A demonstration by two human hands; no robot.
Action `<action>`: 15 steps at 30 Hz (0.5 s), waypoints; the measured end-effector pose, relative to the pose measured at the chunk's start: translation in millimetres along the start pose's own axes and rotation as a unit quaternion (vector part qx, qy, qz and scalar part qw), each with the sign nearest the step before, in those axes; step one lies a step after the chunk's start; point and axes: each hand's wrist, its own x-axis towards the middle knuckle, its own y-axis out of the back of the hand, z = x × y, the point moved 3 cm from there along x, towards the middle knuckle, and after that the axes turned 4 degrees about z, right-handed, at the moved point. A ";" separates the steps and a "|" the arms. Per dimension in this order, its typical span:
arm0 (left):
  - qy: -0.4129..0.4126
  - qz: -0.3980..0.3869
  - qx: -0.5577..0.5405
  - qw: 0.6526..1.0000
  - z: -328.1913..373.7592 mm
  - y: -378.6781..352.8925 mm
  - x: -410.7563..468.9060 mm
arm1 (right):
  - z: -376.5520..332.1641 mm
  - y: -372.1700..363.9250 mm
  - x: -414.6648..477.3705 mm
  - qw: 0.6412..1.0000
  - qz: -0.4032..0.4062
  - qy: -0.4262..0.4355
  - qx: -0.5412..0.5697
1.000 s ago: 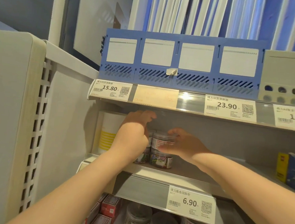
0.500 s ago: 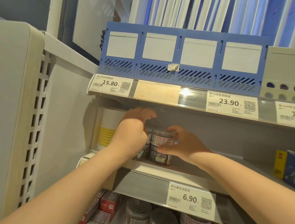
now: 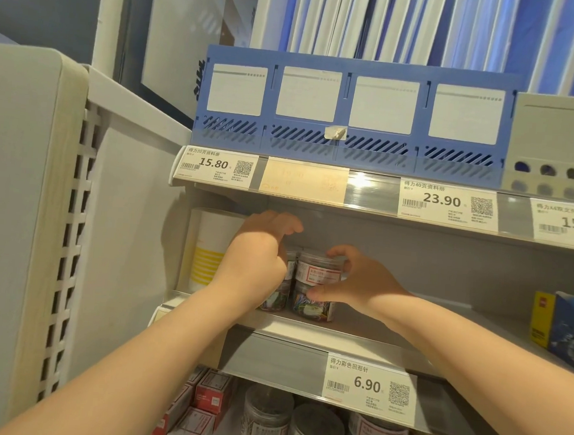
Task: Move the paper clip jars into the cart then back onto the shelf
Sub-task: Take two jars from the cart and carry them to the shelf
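Note:
Two stacks of clear paper clip jars stand on the middle shelf [image 3: 390,332]. The right stack has an upper jar [image 3: 315,271] with a red-edged label on a lower jar [image 3: 309,306] full of coloured clips. My right hand [image 3: 359,284] grips this stack, thumb at the seam between the jars and index finger curled over the top lid. My left hand [image 3: 258,259] curls round the left stack; only that stack's lower jar [image 3: 274,300] shows.
A white and yellow carton [image 3: 208,245] stands left of the jars, yellow and blue boxes [image 3: 572,329] far right. A blue file rack [image 3: 355,116] sits on the shelf above. Below are more jars [image 3: 317,429] and red boxes [image 3: 210,393]. A white lattice panel [image 3: 71,234] bounds the left.
Both hands stay on the jar stacks. My right index finger has curled a little further over the top lid. The view has shifted slightly.

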 end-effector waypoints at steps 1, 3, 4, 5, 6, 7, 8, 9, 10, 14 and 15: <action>0.001 -0.003 0.002 1.000 0.0 -0.4 -0.1 | -0.1 -0.5 0.1 1.000 -0.002 0.000 -0.001; 0.005 -0.011 0.007 1.000 0.0 -0.6 -0.4 | 0.3 -1.6 0.4 1.000 -0.004 -0.001 0.003; 0.006 -0.015 0.010 1.000 -0.1 -0.6 -0.4 | 0.7 -2.0 0.7 1.000 -0.003 -0.003 0.009; 0.006 -0.018 0.012 1.000 -0.1 -0.7 -0.4 | 1.0 -2.0 0.8 1.000 0.000 -0.004 0.016; 0.007 -0.020 0.014 1.000 -0.1 -0.6 -0.4 | 1.4 -2.1 1.2 1.000 0.001 -0.004 0.023; 0.007 -0.021 0.014 1.000 -0.2 -0.8 -0.3 | 2.0 -2.2 1.3 1.000 0.002 -0.003 0.026; 0.007 -0.021 0.014 1.000 -0.2 -0.9 -0.2 | 2.3 -2.3 1.8 1.000 0.003 -0.003 0.028; 0.008 -0.022 0.013 1.000 -0.3 -1.2 -0.2 | 3.1 -2.5 2.1 1.000 0.003 -0.003 0.029; 0.008 -0.021 0.012 1.000 -0.5 -1.3 -0.2 | 3.5 -2.7 2.4 1.000 0.004 -0.004 0.030; 0.010 -0.023 0.009 1.000 -1.0 -1.4 -0.5 | 3.8 -3.5 3.2 0.999 0.004 -0.003 0.036; 0.010 -0.023 0.010 1.000 -0.9 -1.2 -0.5 | 3.9 -3.7 3.4 0.999 0.003 -0.003 0.035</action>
